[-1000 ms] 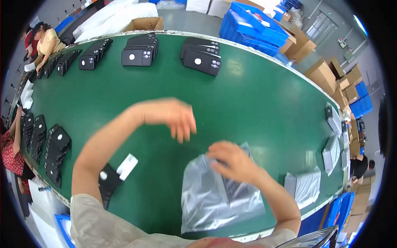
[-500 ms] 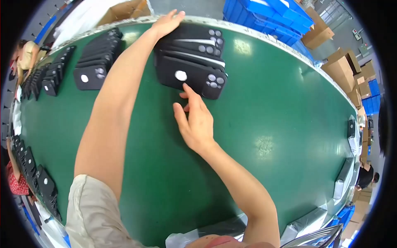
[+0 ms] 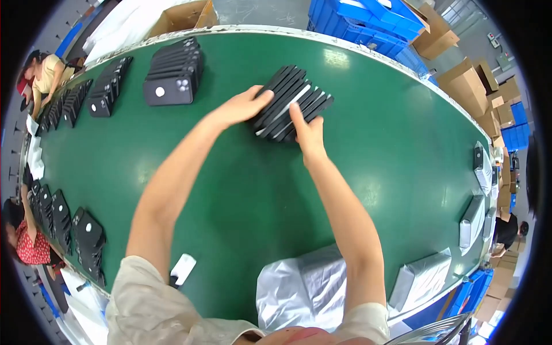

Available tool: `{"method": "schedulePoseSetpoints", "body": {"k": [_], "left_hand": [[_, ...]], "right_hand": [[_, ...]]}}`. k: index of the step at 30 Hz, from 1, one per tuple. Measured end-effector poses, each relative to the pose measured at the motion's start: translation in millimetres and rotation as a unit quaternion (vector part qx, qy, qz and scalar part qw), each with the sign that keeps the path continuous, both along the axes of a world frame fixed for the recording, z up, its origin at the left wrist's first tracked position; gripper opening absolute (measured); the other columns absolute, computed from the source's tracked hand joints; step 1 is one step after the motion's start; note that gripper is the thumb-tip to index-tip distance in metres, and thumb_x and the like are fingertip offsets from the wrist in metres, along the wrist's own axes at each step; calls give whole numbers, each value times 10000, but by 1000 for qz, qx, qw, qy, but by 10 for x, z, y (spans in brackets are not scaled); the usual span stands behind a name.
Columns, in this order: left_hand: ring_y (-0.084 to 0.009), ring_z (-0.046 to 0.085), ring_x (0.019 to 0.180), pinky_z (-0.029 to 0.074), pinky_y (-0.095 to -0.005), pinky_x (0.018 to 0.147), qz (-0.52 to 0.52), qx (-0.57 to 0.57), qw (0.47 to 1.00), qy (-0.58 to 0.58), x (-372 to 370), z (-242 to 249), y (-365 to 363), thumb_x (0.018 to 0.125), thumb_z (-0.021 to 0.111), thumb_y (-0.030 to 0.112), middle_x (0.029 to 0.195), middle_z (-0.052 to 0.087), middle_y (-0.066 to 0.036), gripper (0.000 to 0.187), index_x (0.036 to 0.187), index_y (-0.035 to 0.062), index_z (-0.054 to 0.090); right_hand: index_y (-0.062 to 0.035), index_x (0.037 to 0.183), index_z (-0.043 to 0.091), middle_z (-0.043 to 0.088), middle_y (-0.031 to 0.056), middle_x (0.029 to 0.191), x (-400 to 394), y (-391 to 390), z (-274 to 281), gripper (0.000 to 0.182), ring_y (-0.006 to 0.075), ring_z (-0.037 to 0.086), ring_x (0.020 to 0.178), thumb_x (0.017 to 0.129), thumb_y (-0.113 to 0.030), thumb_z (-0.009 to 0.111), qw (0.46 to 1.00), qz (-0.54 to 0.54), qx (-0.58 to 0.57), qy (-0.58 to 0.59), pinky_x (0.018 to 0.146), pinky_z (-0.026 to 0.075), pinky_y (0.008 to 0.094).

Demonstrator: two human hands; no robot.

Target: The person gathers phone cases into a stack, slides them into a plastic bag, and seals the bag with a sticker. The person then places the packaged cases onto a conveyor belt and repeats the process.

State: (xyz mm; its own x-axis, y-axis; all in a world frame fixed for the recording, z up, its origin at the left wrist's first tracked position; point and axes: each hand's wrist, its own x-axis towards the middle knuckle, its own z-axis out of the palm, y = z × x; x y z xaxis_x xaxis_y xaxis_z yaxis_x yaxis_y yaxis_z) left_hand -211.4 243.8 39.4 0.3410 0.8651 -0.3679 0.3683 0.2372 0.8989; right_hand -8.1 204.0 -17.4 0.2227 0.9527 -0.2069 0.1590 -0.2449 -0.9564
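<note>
A stack of black phone cases (image 3: 283, 86) is gripped between my two hands above the green table (image 3: 230, 178). The cases stand on edge, side by side, with pale strips showing between some of them. My left hand (image 3: 244, 108) closes on the stack's left end, thumb on top. On the near right side, my right hand (image 3: 309, 132) holds the same cases with its thumb across their edges. The fingers under the stack are hidden. Left of my hands, a leaning row of black phone cases (image 3: 169, 92) with camera cutouts lies on the table.
More case rows (image 3: 103, 103) line the far left, others (image 3: 86, 236) the near left. A silver bag (image 3: 302, 282) and a small white object (image 3: 183, 268) lie near me. Wrapped packs (image 3: 422, 276) sit along the right edge. Blue crates (image 3: 362, 29) stand beyond the table. Other people are at left and right.
The spread cases have been gathered into a tight stack between both hands. My left hand has come nearer from the far edge. The view has shifted, showing the silver bag more fully.
</note>
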Motion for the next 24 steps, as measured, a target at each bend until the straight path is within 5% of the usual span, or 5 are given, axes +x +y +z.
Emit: {"method": "schedulePoseSetpoints", "body": {"k": [3, 12, 15, 20, 24], "left_hand": [[-325, 655, 1043, 514, -388, 892, -36, 105, 956, 272, 120, 421, -567, 959, 522, 585, 1152, 661, -212, 767, 1348, -70, 429], [-367, 640, 1105, 508, -424, 937, 125, -72, 986, 87, -526, 191, -2032, 950, 553, 556, 1161, 628, -268, 822, 1400, -104, 363], [-345, 600, 1183, 498, -425, 964, 118, 193, 971, 82, -454, 376, -2103, 905, 677, 465, 1261, 573, -246, 795, 1433, -40, 363], [-341, 542, 1261, 462, -435, 1016, 155, 185, 970, -23, -541, 543, -2348, 834, 787, 360, 1353, 508, -219, 835, 1460, 17, 354], [-349, 542, 1262, 443, -444, 1042, 90, 230, 969, -19, -745, -136, -2167, 793, 836, 293, 1370, 492, -205, 896, 1477, 20, 326]], "right_hand": [[87, 1265, 469, 619, 184, 1124, -69, -279, 228, 767, 271, 623, 1051, 868, -528, 697, 998, -10, -27, -50, 890, 506, 351], [91, 1274, 470, 614, 210, 1197, -630, -1291, 459, 705, 284, 606, 1117, 890, -457, 693, 945, 123, -18, -302, 963, 474, 377], [75, 1291, 459, 601, 192, 1218, -573, -1613, 904, 666, 282, 596, 1131, 897, -403, 703, 975, 106, 69, -183, 998, 453, 386], [51, 1306, 435, 575, 146, 1236, -638, -2027, 980, 637, 263, 584, 1136, 889, -322, 740, 978, 97, 186, -7, 1012, 440, 401], [40, 1298, 430, 564, 168, 1234, -779, -1922, 583, 637, 301, 603, 1112, 880, -315, 753, 966, 125, 199, -105, 966, 473, 410]]}}
